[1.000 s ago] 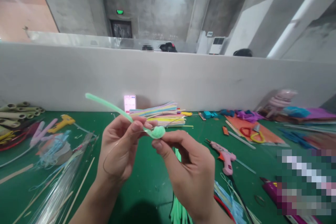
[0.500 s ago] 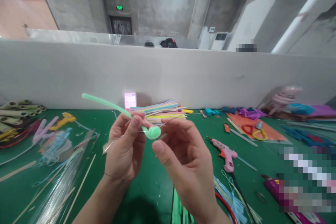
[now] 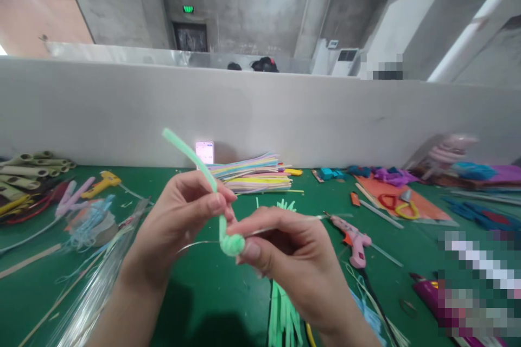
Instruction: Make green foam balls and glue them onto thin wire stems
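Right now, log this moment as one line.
left hand: holding fuzzy mint-green stem | right hand: holding its coiled end | nearby: pink glue gun on green table

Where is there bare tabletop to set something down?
Below the held green stem, between left forearm and green bundle; also between the colored strips and pink glue gun. Crowded: left, around yellow glue gun; right, around orange sheet.

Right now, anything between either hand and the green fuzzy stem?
Nothing visible blocks either. The left hand pinches the green fuzzy stem; the right hand has its fingertips at the coiled end. A thin wire shows left of the coil, not in the way.
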The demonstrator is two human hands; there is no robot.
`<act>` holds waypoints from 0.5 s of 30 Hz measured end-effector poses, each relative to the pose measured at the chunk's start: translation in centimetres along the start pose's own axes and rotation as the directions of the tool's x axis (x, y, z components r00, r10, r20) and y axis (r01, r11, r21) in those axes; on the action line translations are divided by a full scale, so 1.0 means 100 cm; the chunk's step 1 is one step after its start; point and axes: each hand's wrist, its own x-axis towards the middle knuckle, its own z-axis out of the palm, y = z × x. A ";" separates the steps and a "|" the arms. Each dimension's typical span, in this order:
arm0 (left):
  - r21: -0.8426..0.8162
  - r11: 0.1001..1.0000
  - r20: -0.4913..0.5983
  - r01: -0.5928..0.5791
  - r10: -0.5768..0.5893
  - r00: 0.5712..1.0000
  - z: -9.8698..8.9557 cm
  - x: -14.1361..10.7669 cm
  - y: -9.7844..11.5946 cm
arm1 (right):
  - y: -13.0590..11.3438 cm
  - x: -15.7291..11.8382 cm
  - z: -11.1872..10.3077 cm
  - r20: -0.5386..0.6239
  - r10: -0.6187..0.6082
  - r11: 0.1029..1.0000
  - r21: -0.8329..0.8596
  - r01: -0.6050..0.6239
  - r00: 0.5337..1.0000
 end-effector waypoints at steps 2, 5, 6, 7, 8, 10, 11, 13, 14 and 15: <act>0.133 0.988 0.066 0.080 -0.089 0.994 -0.006 0.007 0.016 | -0.004 0.000 -0.003 0.026 0.040 0.998 -0.040 -0.039 0.999; 0.449 0.881 0.172 0.149 -0.249 0.953 -0.012 0.017 0.042 | -0.010 0.002 -0.005 0.038 0.039 0.996 -0.083 -0.036 0.999; 0.523 0.841 0.183 0.136 -0.266 0.946 -0.012 0.018 0.048 | -0.012 0.003 -0.005 0.047 0.033 0.996 -0.089 -0.029 0.998; 0.561 0.818 0.196 0.126 -0.279 0.940 -0.011 0.019 0.052 | -0.013 0.003 -0.005 0.060 0.027 0.995 -0.095 -0.021 0.998; 0.573 0.809 0.196 0.130 -0.289 0.937 -0.009 0.020 0.055 | -0.013 0.004 -0.004 0.071 0.024 0.994 -0.107 -0.016 0.997; 0.581 0.800 0.192 0.147 -0.311 0.931 -0.005 0.021 0.056 | -0.013 0.004 -0.005 0.084 0.014 0.990 -0.145 -0.001 0.996; 0.598 0.788 0.189 0.145 -0.315 0.930 -0.002 0.021 0.055 | -0.013 0.005 -0.005 0.081 -0.002 0.984 -0.176 0.016 0.997; 0.670 0.735 0.180 0.103 -0.296 0.938 0.003 0.023 0.053 | -0.012 0.005 -0.008 0.068 -0.071 0.956 -0.281 0.087 0.995; 0.708 0.702 0.175 0.069 -0.270 0.947 0.006 0.024 0.054 | -0.012 0.005 -0.009 0.074 -0.119 0.927 -0.348 0.137 0.990; 0.741 0.671 0.165 0.038 -0.237 0.957 0.010 0.024 0.055 | -0.012 0.006 -0.011 0.091 -0.167 0.888 -0.419 0.190 0.982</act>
